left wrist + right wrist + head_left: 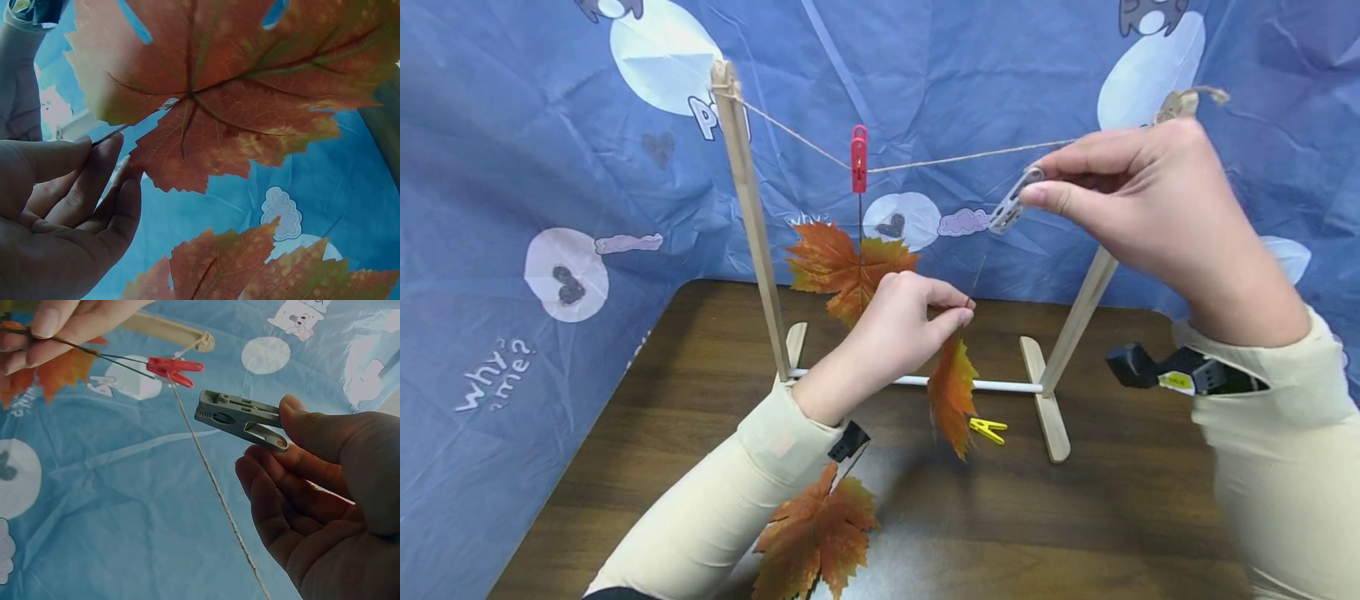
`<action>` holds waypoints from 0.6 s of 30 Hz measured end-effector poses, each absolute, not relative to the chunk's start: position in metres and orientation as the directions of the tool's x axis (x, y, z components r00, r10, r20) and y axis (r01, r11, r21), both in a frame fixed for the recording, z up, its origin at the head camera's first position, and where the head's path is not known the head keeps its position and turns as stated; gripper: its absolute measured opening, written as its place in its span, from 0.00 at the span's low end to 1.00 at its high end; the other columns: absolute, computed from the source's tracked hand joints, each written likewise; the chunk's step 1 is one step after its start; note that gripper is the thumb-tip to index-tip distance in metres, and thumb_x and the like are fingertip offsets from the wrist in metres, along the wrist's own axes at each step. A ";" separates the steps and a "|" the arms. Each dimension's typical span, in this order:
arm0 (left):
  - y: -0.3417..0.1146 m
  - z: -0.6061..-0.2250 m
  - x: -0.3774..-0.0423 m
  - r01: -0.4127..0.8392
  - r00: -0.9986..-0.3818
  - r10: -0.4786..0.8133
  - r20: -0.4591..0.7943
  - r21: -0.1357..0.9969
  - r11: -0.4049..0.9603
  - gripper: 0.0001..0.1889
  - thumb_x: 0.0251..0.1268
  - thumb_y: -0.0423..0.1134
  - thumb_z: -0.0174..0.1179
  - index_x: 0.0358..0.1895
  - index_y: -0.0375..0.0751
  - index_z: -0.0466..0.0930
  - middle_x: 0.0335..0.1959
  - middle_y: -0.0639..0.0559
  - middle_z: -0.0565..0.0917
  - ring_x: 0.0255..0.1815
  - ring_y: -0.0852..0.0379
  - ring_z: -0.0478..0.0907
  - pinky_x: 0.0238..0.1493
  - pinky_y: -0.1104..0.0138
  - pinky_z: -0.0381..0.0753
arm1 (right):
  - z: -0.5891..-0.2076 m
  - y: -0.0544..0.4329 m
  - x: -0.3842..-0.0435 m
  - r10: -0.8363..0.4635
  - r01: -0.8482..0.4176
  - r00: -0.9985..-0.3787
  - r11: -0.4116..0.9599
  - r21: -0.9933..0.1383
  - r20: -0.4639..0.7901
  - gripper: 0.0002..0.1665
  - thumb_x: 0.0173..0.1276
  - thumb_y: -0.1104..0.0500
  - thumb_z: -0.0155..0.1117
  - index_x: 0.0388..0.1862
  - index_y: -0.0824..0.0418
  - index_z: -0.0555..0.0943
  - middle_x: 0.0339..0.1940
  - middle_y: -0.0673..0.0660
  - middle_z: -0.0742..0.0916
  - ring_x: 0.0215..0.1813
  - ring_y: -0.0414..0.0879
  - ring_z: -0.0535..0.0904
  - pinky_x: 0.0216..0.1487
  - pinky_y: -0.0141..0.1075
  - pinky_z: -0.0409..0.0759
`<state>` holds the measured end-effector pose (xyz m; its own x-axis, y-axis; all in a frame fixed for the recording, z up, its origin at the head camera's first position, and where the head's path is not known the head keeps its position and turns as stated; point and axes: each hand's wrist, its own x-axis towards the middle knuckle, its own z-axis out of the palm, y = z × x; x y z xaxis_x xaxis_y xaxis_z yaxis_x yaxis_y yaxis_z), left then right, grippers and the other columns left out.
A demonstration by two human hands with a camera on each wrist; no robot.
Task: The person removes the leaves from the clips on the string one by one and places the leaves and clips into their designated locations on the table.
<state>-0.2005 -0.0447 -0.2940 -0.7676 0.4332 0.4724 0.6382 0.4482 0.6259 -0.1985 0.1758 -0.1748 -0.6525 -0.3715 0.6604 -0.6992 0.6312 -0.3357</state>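
Note:
Between thumb and fingers, my left hand (904, 321) pinches the stem of an orange artificial maple leaf (952, 396), which hangs below the hand. That leaf (237, 81) fills the upper part of the left wrist view. My right hand (1157, 200) holds a grey clothespin (1017, 200) by its handle end, just below the twine (977, 156). In the right wrist view the grey clothespin (240, 419) is apart from the twine, its jaw end pointing away from the fingers. A red clothespin (859, 160) on the twine holds another maple leaf (842, 271) by its stem.
Two wooden posts (748, 217) carry the twine, joined low down by a white rod (1011, 386). A yellow clothespin (988, 430) lies on the brown table (1075, 533) by the right foot. Another maple leaf (820, 533) lies near the left forearm. Blue patterned cloth (1000, 67) hangs behind.

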 end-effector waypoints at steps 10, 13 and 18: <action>-0.046 -0.300 -0.189 0.633 -0.770 0.457 0.445 0.623 0.460 0.04 0.67 0.31 0.68 0.39 0.38 0.91 0.34 0.53 0.89 0.33 0.67 0.82 0.45 0.67 0.78 | -0.198 0.183 -0.195 -0.352 -0.676 -0.692 0.622 -0.395 0.630 0.10 0.60 0.63 0.80 0.41 0.58 0.92 0.32 0.49 0.90 0.31 0.34 0.83 0.32 0.22 0.75; -0.047 -0.302 -0.185 0.632 -0.769 0.468 0.435 0.624 0.458 0.04 0.67 0.31 0.68 0.39 0.38 0.91 0.34 0.53 0.89 0.32 0.66 0.82 0.39 0.69 0.78 | -0.205 0.186 -0.195 -0.333 -0.648 -0.727 0.621 -0.440 0.600 0.11 0.59 0.62 0.81 0.41 0.57 0.92 0.32 0.49 0.90 0.31 0.35 0.83 0.32 0.23 0.75; -0.048 -0.306 -0.179 0.631 -0.769 0.476 0.425 0.619 0.467 0.04 0.67 0.31 0.68 0.40 0.38 0.91 0.35 0.53 0.90 0.35 0.65 0.83 0.37 0.72 0.78 | -0.219 0.190 -0.197 -0.298 -0.590 -0.788 0.616 -0.522 0.539 0.12 0.57 0.59 0.82 0.42 0.56 0.92 0.31 0.50 0.90 0.30 0.37 0.84 0.31 0.24 0.75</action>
<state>-0.1793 -0.0482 -0.3058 -0.7694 0.4765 0.4254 0.6314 0.4670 0.6190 -0.1966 0.1899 -0.2188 -0.7879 -0.2985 0.5386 -0.5901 0.6161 -0.5217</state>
